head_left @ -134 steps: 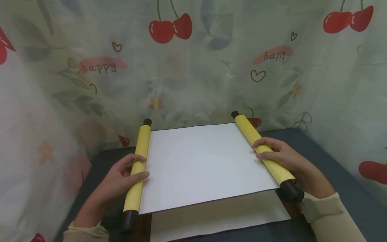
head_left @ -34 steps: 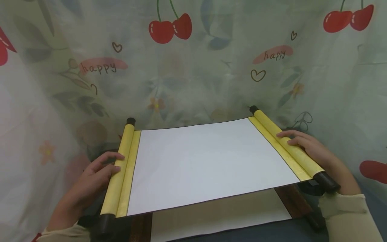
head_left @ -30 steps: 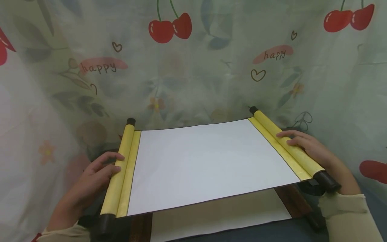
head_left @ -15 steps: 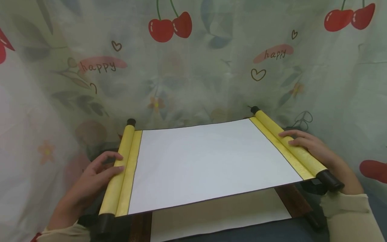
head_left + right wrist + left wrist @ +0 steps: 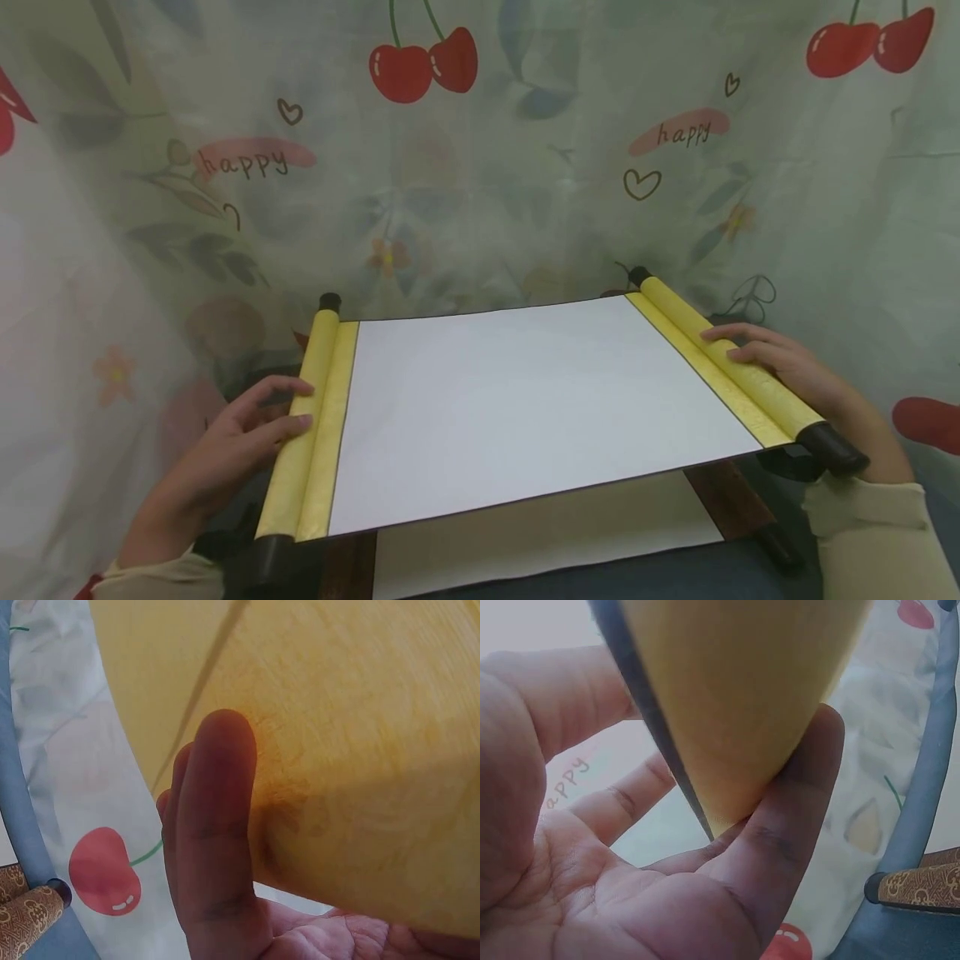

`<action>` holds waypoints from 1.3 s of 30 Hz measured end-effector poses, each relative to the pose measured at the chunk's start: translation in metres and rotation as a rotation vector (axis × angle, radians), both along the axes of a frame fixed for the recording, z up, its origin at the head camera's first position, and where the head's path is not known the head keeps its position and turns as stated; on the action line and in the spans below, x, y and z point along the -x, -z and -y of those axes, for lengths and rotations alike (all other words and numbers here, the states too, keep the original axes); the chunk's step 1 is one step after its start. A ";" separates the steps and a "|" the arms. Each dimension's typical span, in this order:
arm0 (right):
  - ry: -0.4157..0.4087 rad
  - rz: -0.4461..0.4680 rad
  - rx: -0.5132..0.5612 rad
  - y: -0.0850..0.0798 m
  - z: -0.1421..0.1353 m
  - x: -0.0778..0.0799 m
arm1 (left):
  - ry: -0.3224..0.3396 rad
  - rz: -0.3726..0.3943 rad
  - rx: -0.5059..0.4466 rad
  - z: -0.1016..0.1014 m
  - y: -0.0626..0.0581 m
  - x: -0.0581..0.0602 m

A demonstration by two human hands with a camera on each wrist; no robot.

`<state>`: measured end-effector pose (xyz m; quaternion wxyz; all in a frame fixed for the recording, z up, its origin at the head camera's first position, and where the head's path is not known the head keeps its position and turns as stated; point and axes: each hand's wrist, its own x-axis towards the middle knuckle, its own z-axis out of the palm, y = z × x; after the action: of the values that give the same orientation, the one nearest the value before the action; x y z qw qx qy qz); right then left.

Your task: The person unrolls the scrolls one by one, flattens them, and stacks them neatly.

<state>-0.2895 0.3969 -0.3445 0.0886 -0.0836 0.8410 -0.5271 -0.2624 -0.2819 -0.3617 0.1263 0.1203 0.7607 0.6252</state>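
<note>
A scroll [image 5: 525, 408] with a blank white sheet, yellow end bands and black roller caps is stretched out in the head view. My left hand [image 5: 232, 450] grips its left yellow roll [image 5: 296, 467], thumb and index finger over the top. At the right, my right hand [image 5: 795, 371] holds the other yellow roll [image 5: 731, 367] from its outer side. The left wrist view has fingers [image 5: 802, 795] behind the yellow roll [image 5: 742, 697]. Fingers [image 5: 217, 795] lie against yellow paper [image 5: 360, 750] in the right wrist view. Both palms are hidden in the head view.
Beneath the held scroll lies a second scroll [image 5: 555, 533] with a pale sheet and brown ends, partly covered. Its patterned brown roll [image 5: 922, 891] shows on the blue-grey table [image 5: 919, 769]. A cherry-print curtain [image 5: 480, 183] hangs close behind and along both sides.
Over the earlier seconds my hands moved apart, and the yellow scroll opened wider, baring yellow bands beside both rolls. In the last half second it shifted slightly right with both hands.
</note>
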 end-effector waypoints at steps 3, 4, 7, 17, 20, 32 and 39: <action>-0.009 0.011 0.013 0.000 -0.001 0.000 | 0.013 -0.004 -0.003 0.000 0.002 0.001; -0.009 0.013 0.016 0.000 -0.001 0.000 | 0.018 -0.004 -0.005 0.000 0.002 0.002; -0.016 0.012 0.010 0.001 -0.002 0.000 | 0.039 -0.009 -0.006 -0.001 0.003 0.002; -0.009 0.014 -0.009 0.004 -0.008 0.000 | 0.041 0.005 0.055 -0.007 0.003 0.004; -0.021 0.026 0.002 0.005 -0.009 0.000 | 0.036 0.006 0.071 -0.008 0.003 0.005; 0.000 0.048 -0.050 0.007 -0.008 0.003 | 0.053 0.011 0.067 -0.008 0.010 0.005; -0.035 0.079 0.014 0.011 -0.010 0.002 | 0.024 0.019 0.079 -0.011 0.012 0.007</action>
<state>-0.2915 0.4074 -0.3556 0.1305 -0.0778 0.8315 -0.5343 -0.2696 -0.2713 -0.3733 0.1457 0.1186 0.7821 0.5941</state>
